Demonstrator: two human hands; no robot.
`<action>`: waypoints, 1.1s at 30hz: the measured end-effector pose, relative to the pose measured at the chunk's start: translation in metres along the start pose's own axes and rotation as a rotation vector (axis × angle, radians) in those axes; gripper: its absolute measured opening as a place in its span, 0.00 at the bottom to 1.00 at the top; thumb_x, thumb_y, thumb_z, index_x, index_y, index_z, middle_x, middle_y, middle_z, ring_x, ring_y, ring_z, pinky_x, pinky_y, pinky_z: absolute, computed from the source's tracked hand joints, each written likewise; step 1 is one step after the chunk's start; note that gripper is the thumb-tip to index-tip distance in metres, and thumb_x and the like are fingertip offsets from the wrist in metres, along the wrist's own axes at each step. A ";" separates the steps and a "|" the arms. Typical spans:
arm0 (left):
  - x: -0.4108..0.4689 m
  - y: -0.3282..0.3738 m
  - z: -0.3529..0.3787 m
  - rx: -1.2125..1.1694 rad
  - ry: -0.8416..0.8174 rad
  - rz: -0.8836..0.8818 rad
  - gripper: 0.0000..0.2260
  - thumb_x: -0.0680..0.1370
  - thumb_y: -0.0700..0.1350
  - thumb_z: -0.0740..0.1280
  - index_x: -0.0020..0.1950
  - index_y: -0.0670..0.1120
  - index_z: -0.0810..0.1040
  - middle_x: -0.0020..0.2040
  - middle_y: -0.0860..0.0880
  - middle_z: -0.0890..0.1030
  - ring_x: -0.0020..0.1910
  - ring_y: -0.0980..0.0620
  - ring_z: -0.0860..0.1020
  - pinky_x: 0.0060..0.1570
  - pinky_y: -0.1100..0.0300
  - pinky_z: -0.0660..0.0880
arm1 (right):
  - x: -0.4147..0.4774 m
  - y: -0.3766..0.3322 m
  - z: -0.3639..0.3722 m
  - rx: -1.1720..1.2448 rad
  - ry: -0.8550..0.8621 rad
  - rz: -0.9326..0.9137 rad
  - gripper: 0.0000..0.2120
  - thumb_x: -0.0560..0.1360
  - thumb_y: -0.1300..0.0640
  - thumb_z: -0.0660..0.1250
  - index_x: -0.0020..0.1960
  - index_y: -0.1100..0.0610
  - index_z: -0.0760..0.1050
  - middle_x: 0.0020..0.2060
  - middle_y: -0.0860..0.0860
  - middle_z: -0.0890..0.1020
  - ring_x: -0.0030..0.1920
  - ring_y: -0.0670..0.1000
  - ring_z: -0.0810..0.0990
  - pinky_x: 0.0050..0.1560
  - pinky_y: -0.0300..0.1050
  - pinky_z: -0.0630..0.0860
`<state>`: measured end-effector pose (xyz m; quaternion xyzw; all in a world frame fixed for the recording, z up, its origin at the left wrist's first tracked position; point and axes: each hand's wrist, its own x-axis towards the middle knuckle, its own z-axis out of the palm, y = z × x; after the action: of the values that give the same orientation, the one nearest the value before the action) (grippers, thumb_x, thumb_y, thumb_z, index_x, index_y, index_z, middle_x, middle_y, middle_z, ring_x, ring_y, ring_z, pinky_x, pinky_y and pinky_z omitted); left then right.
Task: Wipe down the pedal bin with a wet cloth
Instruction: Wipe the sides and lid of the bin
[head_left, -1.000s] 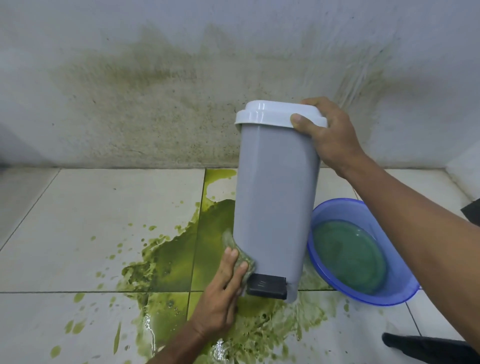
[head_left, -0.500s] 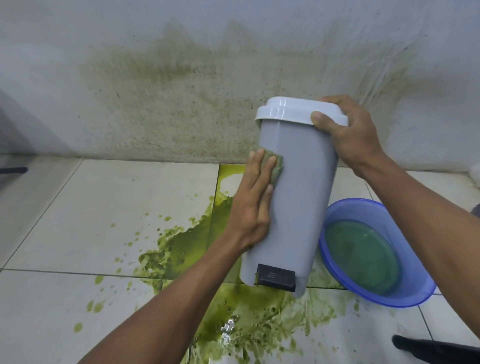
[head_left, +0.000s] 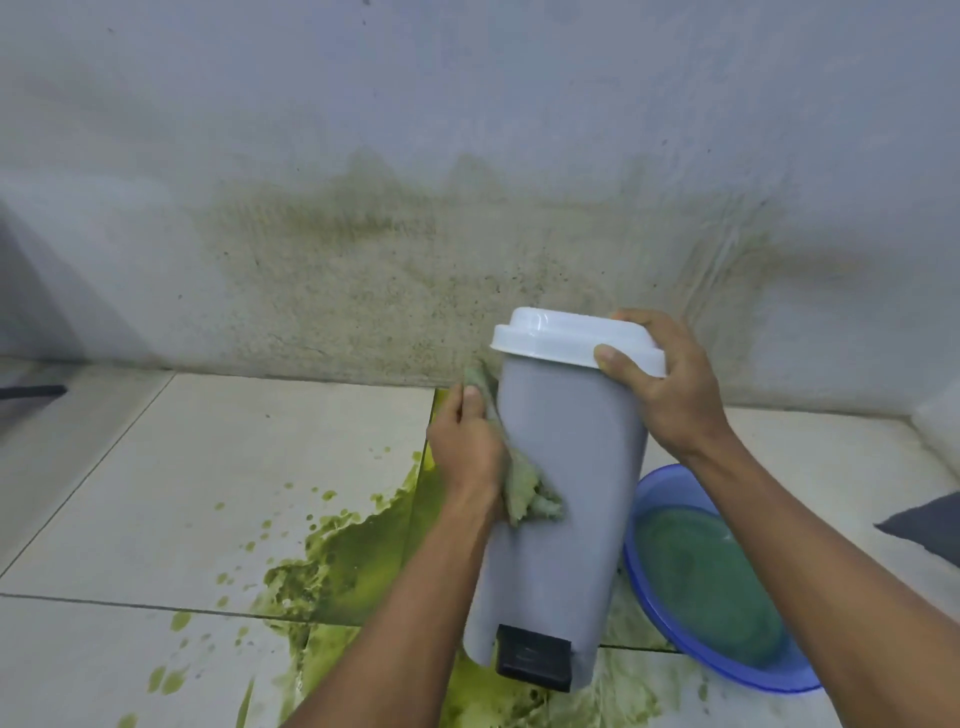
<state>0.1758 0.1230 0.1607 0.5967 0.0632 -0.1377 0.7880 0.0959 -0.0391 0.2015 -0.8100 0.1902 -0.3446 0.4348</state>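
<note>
Pedal bin (head_left: 566, 519) stands centre-right on the green-slimed floor (head_left: 208, 467), beside the blue basin (head_left: 758, 683). Right hand (head_left: 670, 400) grips its white lid (head_left: 556, 335); left hand (head_left: 467, 452) pinches the wet cloth (head_left: 527, 493), apparently thumb-over, against its left side. Best: steady top, long overlapping strokes.

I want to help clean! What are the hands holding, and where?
Right hand holds the bin by its lid; left hand holds the cloth against the bin's side.

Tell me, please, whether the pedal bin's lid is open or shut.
Shut: the white lid sits flush on the grey pedal bin, and the right hand grips its edge.
</note>
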 end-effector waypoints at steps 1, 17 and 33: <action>0.005 0.011 -0.003 -0.171 0.018 -0.161 0.12 0.84 0.43 0.61 0.62 0.43 0.83 0.57 0.47 0.84 0.58 0.46 0.82 0.57 0.52 0.79 | -0.008 -0.002 0.000 0.002 -0.002 -0.008 0.18 0.67 0.39 0.71 0.56 0.43 0.78 0.56 0.45 0.78 0.55 0.37 0.76 0.56 0.34 0.71; -0.028 0.082 0.026 1.224 -0.945 0.539 0.18 0.86 0.50 0.57 0.75 0.49 0.73 0.75 0.50 0.72 0.74 0.49 0.68 0.72 0.56 0.59 | -0.111 -0.021 -0.018 0.390 0.195 0.024 0.03 0.66 0.63 0.74 0.35 0.57 0.81 0.46 0.53 0.87 0.55 0.52 0.83 0.57 0.39 0.73; -0.015 0.031 0.093 1.490 -0.954 0.666 0.17 0.84 0.48 0.54 0.59 0.41 0.79 0.58 0.40 0.80 0.60 0.41 0.74 0.62 0.48 0.69 | -0.159 0.030 -0.062 0.277 -0.066 0.131 0.24 0.66 0.47 0.67 0.61 0.48 0.82 0.68 0.41 0.77 0.75 0.41 0.65 0.71 0.35 0.64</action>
<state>0.1648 0.0436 0.2188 0.8145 -0.5439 -0.1400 0.1455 -0.0591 0.0054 0.1376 -0.7389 0.1788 -0.3116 0.5701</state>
